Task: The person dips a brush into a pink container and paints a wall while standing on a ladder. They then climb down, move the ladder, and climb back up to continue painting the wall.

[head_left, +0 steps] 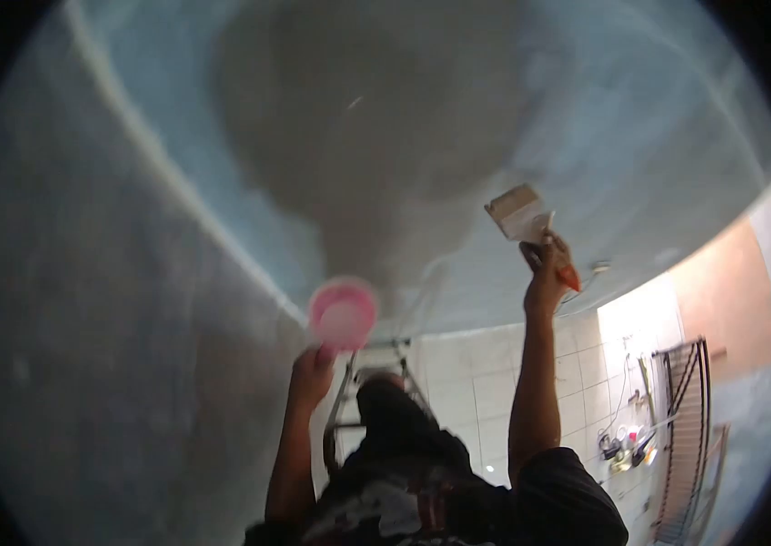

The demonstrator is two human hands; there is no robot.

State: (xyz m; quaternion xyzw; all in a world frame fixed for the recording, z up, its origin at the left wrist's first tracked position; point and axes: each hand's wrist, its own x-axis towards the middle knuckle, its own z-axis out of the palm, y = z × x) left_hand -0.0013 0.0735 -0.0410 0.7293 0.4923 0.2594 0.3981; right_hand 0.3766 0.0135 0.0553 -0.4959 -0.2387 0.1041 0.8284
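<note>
My left hand [313, 373] is closed round the handle of a pink plastic dipper [343, 314], held up in front of me with something pale inside. Up and to the right, my right hand [547, 266] grips a wide flat paintbrush [515, 213] with an orange-tipped handle. Its bristles point up and left, overlapping the blue-grey wall [622, 164] in this view. Left of the brush, a large dark grey patch [367, 109] with uneven edges spreads over that wall.
Beneath me is a ladder [335, 423], standing over the tiled floor [472, 382]. A plain grey wall [85, 300] rises on the left. To the right, a dark-framed rack [684, 428] stands near a cluster of small items [627, 448] on the floor.
</note>
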